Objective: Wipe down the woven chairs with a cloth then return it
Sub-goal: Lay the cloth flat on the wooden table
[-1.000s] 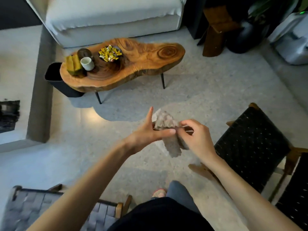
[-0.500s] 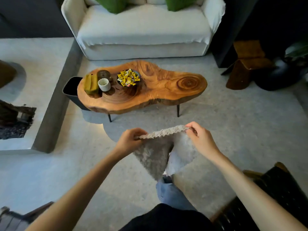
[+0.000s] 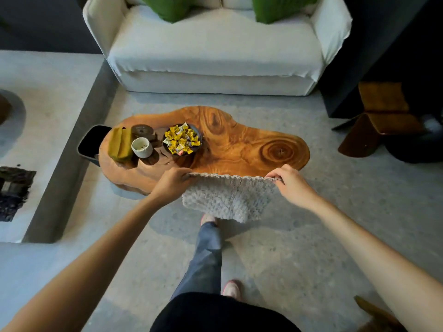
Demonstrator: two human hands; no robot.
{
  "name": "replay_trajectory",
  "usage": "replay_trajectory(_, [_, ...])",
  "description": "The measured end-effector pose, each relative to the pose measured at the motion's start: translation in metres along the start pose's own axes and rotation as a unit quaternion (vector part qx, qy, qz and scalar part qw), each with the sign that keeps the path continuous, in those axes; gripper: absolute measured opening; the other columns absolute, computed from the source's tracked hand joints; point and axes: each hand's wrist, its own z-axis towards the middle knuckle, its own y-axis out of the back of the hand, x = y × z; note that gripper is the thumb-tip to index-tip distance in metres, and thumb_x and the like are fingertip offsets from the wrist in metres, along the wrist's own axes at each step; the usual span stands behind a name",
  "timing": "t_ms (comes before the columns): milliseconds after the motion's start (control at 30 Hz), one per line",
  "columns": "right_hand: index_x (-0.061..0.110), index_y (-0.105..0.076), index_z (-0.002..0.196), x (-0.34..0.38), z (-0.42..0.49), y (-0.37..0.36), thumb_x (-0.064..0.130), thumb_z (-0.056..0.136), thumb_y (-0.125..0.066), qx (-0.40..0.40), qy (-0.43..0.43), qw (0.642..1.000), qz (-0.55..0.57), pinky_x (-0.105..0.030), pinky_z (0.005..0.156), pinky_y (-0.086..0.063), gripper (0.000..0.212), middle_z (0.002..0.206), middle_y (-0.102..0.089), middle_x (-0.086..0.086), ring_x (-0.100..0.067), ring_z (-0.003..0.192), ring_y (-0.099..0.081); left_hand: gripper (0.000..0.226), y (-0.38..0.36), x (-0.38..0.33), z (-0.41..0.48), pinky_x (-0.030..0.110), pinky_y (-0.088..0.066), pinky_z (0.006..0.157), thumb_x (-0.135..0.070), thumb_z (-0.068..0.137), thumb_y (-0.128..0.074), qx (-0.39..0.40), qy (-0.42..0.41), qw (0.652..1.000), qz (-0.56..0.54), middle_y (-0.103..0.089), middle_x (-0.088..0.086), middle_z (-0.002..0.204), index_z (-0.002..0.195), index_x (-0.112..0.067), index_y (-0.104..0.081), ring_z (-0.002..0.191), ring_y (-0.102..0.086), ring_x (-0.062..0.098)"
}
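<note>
A fluffy grey-white cloth [image 3: 225, 200] hangs spread flat between my hands, just in front of the near edge of the wooden slab coffee table [image 3: 242, 144]. My left hand [image 3: 171, 183] pinches its top left corner. My right hand [image 3: 291, 182] pinches its top right corner. The cloth's lower edge dangles free above the floor. Only a wooden corner of a woven chair [image 3: 376, 315] shows at the bottom right; the woven seats are out of view.
On the table's left end sit an olive folded cloth [image 3: 119, 146], a white cup [image 3: 142, 147] and a dark bowl of yellow-wrapped sweets [image 3: 181, 139]. A black bin [image 3: 92, 143] stands beside it. A white sofa [image 3: 213, 51] is behind. My legs [image 3: 206, 255] are below.
I have stepped toward the coffee table and the view has tilted up. My hands have drawn apart, stretching the bunched cloth out flat. The woven chairs have dropped out of view.
</note>
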Motion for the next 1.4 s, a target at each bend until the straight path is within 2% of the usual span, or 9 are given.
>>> replay_trajectory(100, [0.013, -0.067, 0.112, -0.012, 0.054, 0.007, 0.01, 0.096, -0.051, -0.012, -0.032, 0.999, -0.042, -0.034, 0.085, -0.044, 0.023, 0.108, -0.054, -0.007, -0.027, 0.107, -0.055, 0.023, -0.001, 0.009, 0.066, 0.016, -0.033, 0.067, -0.01, 0.093, -0.057, 0.042, 0.005, 0.999, 0.03, -0.066, 0.003, 0.099, 0.114, -0.007, -0.067, 0.088, -0.055, 0.011])
replay_trajectory(200, [0.017, -0.068, 0.112, -0.022, 0.105, 0.018, 0.022, 0.097, -0.054, -0.039, -0.074, 0.992, -0.096, -0.027, 0.073, -0.036, 0.021, 0.111, -0.056, -0.004, -0.024, 0.108, -0.055, 0.025, -0.002, 0.021, 0.133, 0.009, -0.035, 0.069, -0.01, 0.094, -0.055, 0.092, 0.013, 0.996, 0.017, -0.065, 0.001, 0.11, 0.117, -0.006, -0.065, 0.101, -0.057, 0.01])
replay_trajectory(333, [0.019, -0.067, 0.11, -0.034, 0.169, 0.032, 0.022, 0.097, -0.052, -0.068, -0.103, 0.986, -0.115, -0.032, 0.08, -0.041, 0.021, 0.113, -0.061, -0.003, -0.023, 0.109, -0.053, 0.022, -0.001, 0.035, 0.21, 0.026, -0.044, 0.073, -0.009, 0.094, -0.056, 0.121, 0.02, 0.992, 0.003, -0.07, 0.01, 0.106, 0.112, -0.007, -0.068, 0.097, -0.065, 0.026])
replay_trajectory(533, [0.015, -0.068, 0.103, -0.051, 0.234, 0.045, 0.018, 0.096, -0.053, -0.137, -0.137, 0.977, -0.092, -0.028, 0.069, -0.036, 0.016, 0.104, -0.064, -0.005, -0.026, 0.095, -0.059, 0.022, -0.008, 0.037, 0.289, 0.014, -0.04, 0.067, -0.009, 0.093, -0.057, 0.1, 0.003, 0.995, -0.017, -0.07, 0.0, 0.101, 0.111, -0.009, -0.07, 0.09, -0.063, 0.014])
replay_trajectory(633, [0.013, -0.069, 0.1, -0.065, 0.248, 0.038, 0.013, 0.093, -0.058, -0.144, -0.129, 0.977, -0.09, -0.029, 0.066, -0.035, 0.013, 0.096, -0.065, -0.007, -0.029, 0.089, -0.06, 0.025, -0.021, 0.045, 0.308, 0.017, -0.041, 0.075, -0.005, 0.091, -0.058, 0.105, 0.001, 0.994, -0.023, -0.069, -0.001, 0.111, 0.11, -0.015, -0.071, 0.099, -0.062, 0.012])
replay_trajectory(933, [0.017, -0.069, 0.1, -0.13, 0.266, -0.049, 0.009, 0.09, -0.061, -0.014, -0.146, 0.988, -0.047, -0.033, 0.068, -0.043, 0.015, 0.095, -0.064, -0.003, -0.026, 0.09, -0.06, 0.035, -0.101, 0.099, 0.326, 0.026, -0.044, 0.083, -0.002, 0.09, -0.054, 0.182, 0.075, 0.98, 0.01, -0.066, -0.001, 0.12, 0.115, -0.023, -0.068, 0.109, -0.061, 0.018])
replay_trajectory(1167, [0.019, -0.067, 0.109, -0.177, 0.273, -0.122, 0.011, 0.095, -0.053, 0.092, -0.149, 0.985, -0.009, -0.029, 0.076, -0.045, 0.021, 0.104, -0.062, 0.001, -0.019, 0.097, -0.058, 0.024, -0.164, 0.147, 0.318, 0.031, -0.047, 0.083, -0.022, 0.094, -0.053, 0.226, 0.143, 0.963, 0.029, -0.071, 0.002, 0.11, 0.109, -0.017, -0.071, 0.104, -0.064, 0.023])
replay_trajectory(1267, [0.018, -0.067, 0.106, -0.193, 0.288, -0.141, 0.01, 0.095, -0.053, 0.094, -0.173, 0.98, 0.025, -0.028, 0.075, -0.046, 0.019, 0.103, -0.06, 0.001, -0.018, 0.094, -0.058, 0.023, -0.185, 0.168, 0.328, 0.026, -0.043, 0.084, -0.011, 0.095, -0.052, 0.214, 0.179, 0.96, 0.031, -0.069, 0.002, 0.112, 0.111, -0.013, -0.069, 0.107, -0.063, 0.022])
replay_trajectory(1400, [0.013, -0.068, 0.098, -0.215, 0.322, -0.16, 0.009, 0.093, -0.056, 0.056, -0.213, 0.97, 0.1, -0.03, 0.075, -0.049, 0.013, 0.098, -0.059, -0.001, -0.018, 0.089, -0.059, 0.024, -0.208, 0.188, 0.353, 0.022, -0.039, 0.072, -0.012, 0.096, -0.052, 0.166, 0.239, 0.956, 0.022, -0.068, 0.006, 0.107, 0.112, -0.005, -0.067, 0.098, -0.062, 0.023])
